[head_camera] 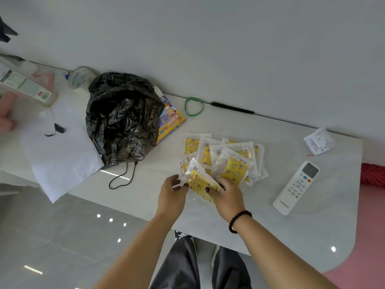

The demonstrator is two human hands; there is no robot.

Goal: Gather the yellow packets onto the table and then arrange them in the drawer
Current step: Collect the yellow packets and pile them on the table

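Packets (229, 155) of yellow material printed with small stars, moons and flower-like shapes, each sealed in a clear wrapper with a wide white border, lie in a loose overlapping heap on the white counter (208, 224). One yellow packet (201, 184) from the near edge of the heap is held between both hands, tilted, its wrapper crinkled. The left hand (171, 193) pinches its left end, fingers curled in against the thumb. The right hand (228, 197) grips its right side, fingers bent over the wrapper and touching the heap just behind; a dark bead bracelet (239, 221) circles that wrist.

Left of the heap sits a crumpled black plastic bag (120, 119) with a thin drawstring (123, 176) trailing toward the counter's edge. A colourful cartoon-printed box (171, 122) pokes out from under the bag's right side. A white sheet of paper (60, 155) lies further left, overhanging the edge. A green band (193, 106) rests near the wall. To the right of the heap lie a white remote control (295, 187) and, beyond it, a crumpled receipt (318, 141).
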